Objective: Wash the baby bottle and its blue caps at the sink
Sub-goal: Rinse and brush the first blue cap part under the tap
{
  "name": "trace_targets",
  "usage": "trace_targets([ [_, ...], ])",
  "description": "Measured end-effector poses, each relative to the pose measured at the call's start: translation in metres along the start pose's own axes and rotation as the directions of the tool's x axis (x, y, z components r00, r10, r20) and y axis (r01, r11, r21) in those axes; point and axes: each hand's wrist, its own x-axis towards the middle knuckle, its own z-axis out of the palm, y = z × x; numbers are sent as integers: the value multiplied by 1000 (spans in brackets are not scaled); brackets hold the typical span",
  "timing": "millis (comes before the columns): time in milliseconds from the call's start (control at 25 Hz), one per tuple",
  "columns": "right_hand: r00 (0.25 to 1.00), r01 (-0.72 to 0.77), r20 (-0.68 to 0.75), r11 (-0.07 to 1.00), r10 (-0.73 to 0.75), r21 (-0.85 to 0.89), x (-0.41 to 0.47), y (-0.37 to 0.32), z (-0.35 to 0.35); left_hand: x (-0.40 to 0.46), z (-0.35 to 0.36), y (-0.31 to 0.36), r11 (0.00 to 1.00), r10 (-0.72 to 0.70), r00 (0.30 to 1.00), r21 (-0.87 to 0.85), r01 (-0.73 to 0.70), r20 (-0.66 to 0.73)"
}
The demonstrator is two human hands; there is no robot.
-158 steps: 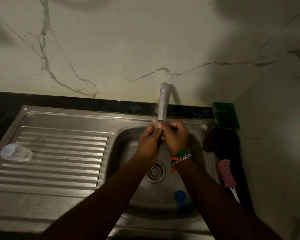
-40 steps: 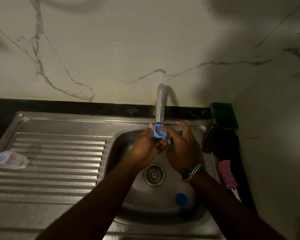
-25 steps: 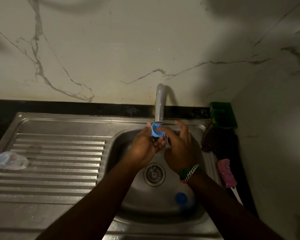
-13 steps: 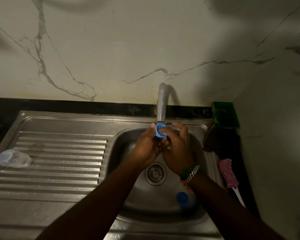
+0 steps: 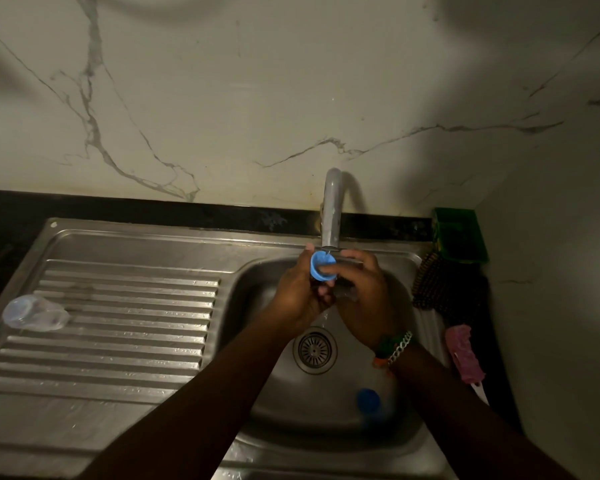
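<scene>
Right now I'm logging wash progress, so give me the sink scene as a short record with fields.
in hands: blue cap, held by left hand and right hand under the tap
other cap: second blue cap lying in the sink basin, near side
bottle: clear baby bottle on its side on the ribbed drainboard
beside sink, right: pink brush, green holder

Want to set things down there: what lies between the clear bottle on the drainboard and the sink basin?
Head view: only bare ribbed drainboard between the bottle and basin.
</scene>
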Motion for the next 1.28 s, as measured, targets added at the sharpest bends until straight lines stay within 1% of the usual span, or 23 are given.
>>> trace_targets([
  [80,983,-112,-114,960,145,258,14,6,-2,1,-1,-7,987,-76,997,-142,74,-5],
  [160,948,-271,-61,893,312,361,43,17,0,3,-2,-12,957,-137,991,-258,134,5],
  [240,938,-341,27,901,347,269,73,29,4,6,-2,-11,925,-195,980,-327,193,27],
  [280,944,-329,69,921,322,210,84,33,8,8,-2,-10,912,-214,976,-349,214,38],
  [440,968,-86,227,990,109,-108,118,54,21,13,-3,-7,901,-222,973,-367,230,67],
  [480,967,-104,222,990,122,-94,125,58,21,14,-5,-7,905,-219,974,-360,226,61],
  [560,960,-219,181,976,216,-4,133,66,21,14,-9,-9,946,-176,984,-277,170,4],
  [600,953,-251,181,968,243,23,132,69,20,15,-13,-11,979,-108,993,-179,99,-42],
  [640,951,-267,187,960,248,84,130,69,20,15,-16,-12,1000,-10,997,-29,8,-82],
  [680,948,-277,208,947,242,161,125,69,20,16,-19,-13,984,109,989,154,-93,-99],
  [720,947,-287,211,936,244,204,117,66,19,15,-21,-13,921,234,968,341,-190,-93],
  [760,940,-315,217,915,263,253,107,62,16,14,-22,-12,817,351,934,508,-273,-63],
  [840,934,-349,181,899,309,264,87,61,13,14,-24,-9,503,495,868,799,-330,46],
  [920,931,-361,141,905,337,223,65,60,8,11,-21,-11,141,484,865,963,-228,134],
  [960,929,-366,131,908,345,204,53,59,6,8,-17,-13,5,456,875,983,-185,162],
  [1000,928,-367,130,913,348,176,41,58,3,4,-13,-16,-100,433,881,981,-165,192],
  [1040,927,-367,132,920,351,134,30,56,1,1,-10,-20,-160,422,880,973,-166,219],
  [1080,927,-366,125,927,354,89,18,55,-2,-4,-6,-22,-155,422,876,971,-183,233],
  [1120,933,-353,99,934,347,52,7,54,-6,-8,-1,-25,-81,439,869,973,-216,230],
  [1160,942,-332,44,943,331,10,-1,54,-10,-11,2,-28,81,459,869,966,-245,182],
  [1200,946,-324,-44,944,321,-60,-12,59,-16,-14,7,-31,324,457,886,914,-246,77],
  [1240,929,-360,-150,920,337,-158,-25,66,-22,-19,13,-34,607,385,920,771,-193,-74],
  [1280,884,-446,-272,861,381,-244,-42,74,-29,-25,19,-37,826,238,953,555,-96,-189],
])
